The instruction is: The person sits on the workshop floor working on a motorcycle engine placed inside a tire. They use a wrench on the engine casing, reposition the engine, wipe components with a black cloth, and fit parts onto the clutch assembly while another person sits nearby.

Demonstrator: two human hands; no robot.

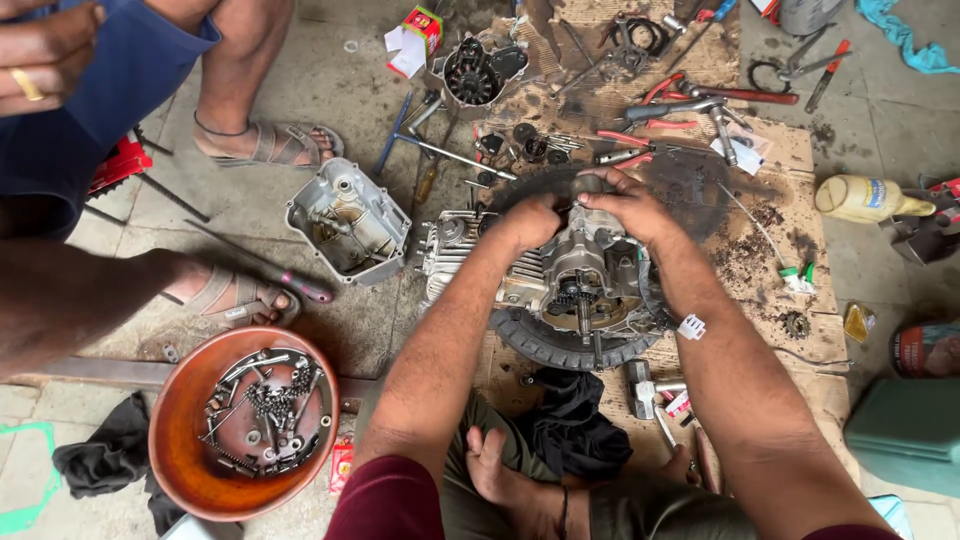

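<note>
Two hands at frame centre, both on one engine block (575,280) that sits on one small tyre (560,345) laid flat on cardboard. Left hand (535,218) curled tight over the block's top edge, fingers closed on it; right hand (625,208) beside it, fingers bent down around a dark round part at the top, the two hands almost touching. What the fingertips pinch is hidden under the knuckles. One loose grey engine cover (350,225) lies left of the block, well apart. One orange bowl (190,455) at lower left holds bolts and a chain, too tangled to count. One yellow bottle (865,198) lies at right. Tools scattered along the upper right, several red-handled; exact number hard to make out. A second person at upper left: two sandalled feet (275,145), arm and body cut off by the frame edge.
</note>
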